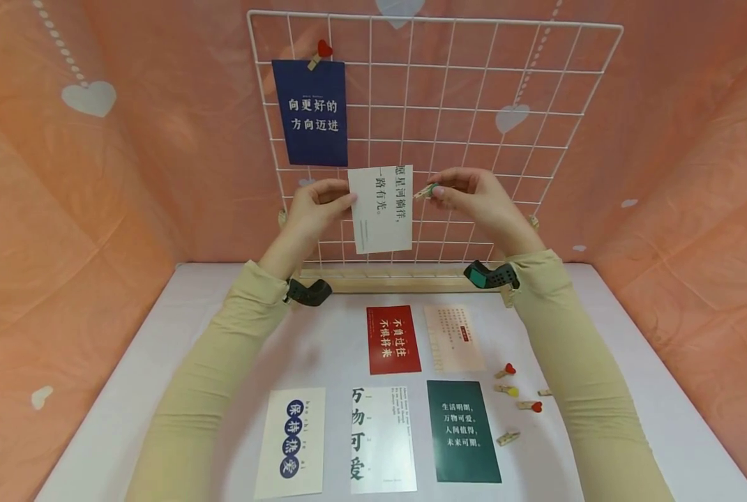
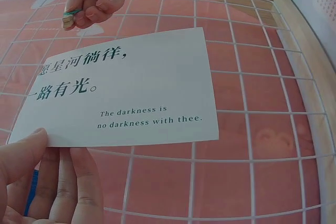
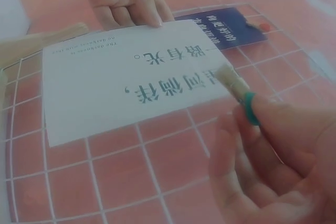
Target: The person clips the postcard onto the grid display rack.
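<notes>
My left hand (image 1: 318, 213) pinches a white card (image 1: 382, 226) by its left edge, thumb in front and fingers behind. Dark printed characters and a line of English text show on the card in the left wrist view. Just right of it, my right hand (image 1: 476, 199) pinches a small wooden clothespin (image 1: 425, 191) with a green decoration between thumb and index finger. The clothespin's tip points at the card's upper right edge. Behind both hands stands a white wire grid (image 1: 455, 150). A dark blue card (image 1: 313, 132) hangs at its upper left from a clothespin with a red heart (image 1: 324, 49).
On the white table lie a red card (image 1: 393, 361), a pale pink card (image 1: 451, 359), a dark green card (image 1: 464, 464) and two white cards (image 1: 269, 446) (image 1: 388, 457). Several loose clothespins (image 1: 508, 438) lie at the right. A wooden base (image 1: 404, 282) supports the grid.
</notes>
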Demonstrator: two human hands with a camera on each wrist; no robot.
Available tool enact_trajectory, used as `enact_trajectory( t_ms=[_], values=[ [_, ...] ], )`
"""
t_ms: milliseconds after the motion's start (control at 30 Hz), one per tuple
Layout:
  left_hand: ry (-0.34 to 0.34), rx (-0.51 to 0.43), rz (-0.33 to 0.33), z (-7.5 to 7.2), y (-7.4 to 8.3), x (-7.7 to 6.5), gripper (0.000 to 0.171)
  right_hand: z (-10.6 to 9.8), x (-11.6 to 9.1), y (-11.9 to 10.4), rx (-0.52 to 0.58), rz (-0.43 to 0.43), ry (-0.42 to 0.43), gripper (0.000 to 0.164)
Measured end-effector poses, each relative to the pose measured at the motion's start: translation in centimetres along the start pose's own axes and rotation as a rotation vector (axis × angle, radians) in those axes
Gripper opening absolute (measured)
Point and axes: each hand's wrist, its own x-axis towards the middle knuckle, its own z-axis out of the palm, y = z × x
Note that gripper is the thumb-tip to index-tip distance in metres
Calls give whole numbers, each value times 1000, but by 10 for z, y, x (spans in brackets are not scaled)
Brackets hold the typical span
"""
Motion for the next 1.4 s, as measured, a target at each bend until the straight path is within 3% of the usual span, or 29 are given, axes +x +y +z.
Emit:
enact_trajectory(
  t_ms=[433, 833, 1100, 1400],
  values=[
    [11, -70, 61, -1, 28, 14, 23, -4, 9, -29, -5, -46, 11, 36],
    [41, -79, 126, 0, 53, 25, 20, -6, 18, -50, -42, -64, 26, 35],
    [48, -44, 171, 0, 64, 28, 22, -5, 23, -57, -9, -81, 20, 30],
    [61, -58, 143, 1, 72, 31, 24, -5, 30, -64, -21, -101, 51, 28]
  ],
)
